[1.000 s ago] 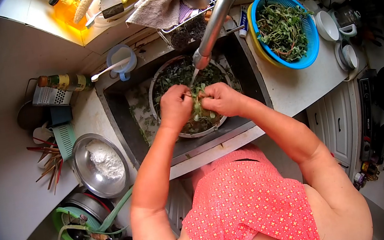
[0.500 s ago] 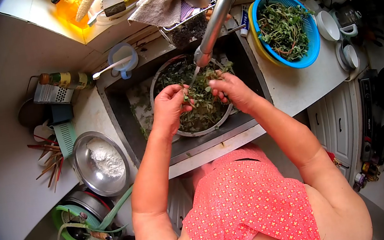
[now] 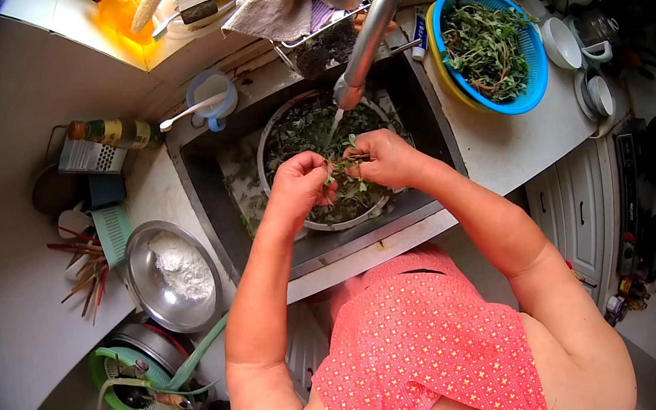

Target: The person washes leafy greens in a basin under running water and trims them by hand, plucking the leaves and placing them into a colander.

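Note:
Both hands are over a round basin (image 3: pixel 261 161) of leafy greens (image 3: pixel 293 136) and water in the sink (image 3: pixel 208 213). Fingers pinched, my left hand (image 3: pixel 301 182) grips a sprig of greens on the basin's left side. Close by on the right, my right hand (image 3: pixel 384 159) is closed on a small bunch of stems (image 3: pixel 348 157) that reaches toward the left fingers. A thin stream of water runs from the metal faucet (image 3: pixel 347 89) into the basin just behind the hands.
To the right stands a blue colander (image 3: pixel 533 80) heaped with greens. A steel bowl of white powder (image 3: pixel 183 267) sits at the left, above a green basket (image 3: pixel 110 386). A blue-handled cup (image 3: pixel 215 103) and a bottle (image 3: pixel 117 134) are behind left; a dish rack (image 3: pixel 296 40) stands behind the sink.
My right hand has moved down and left, now closed on stems close to my left hand. My left hand has shifted slightly right and down, still pinching greens.

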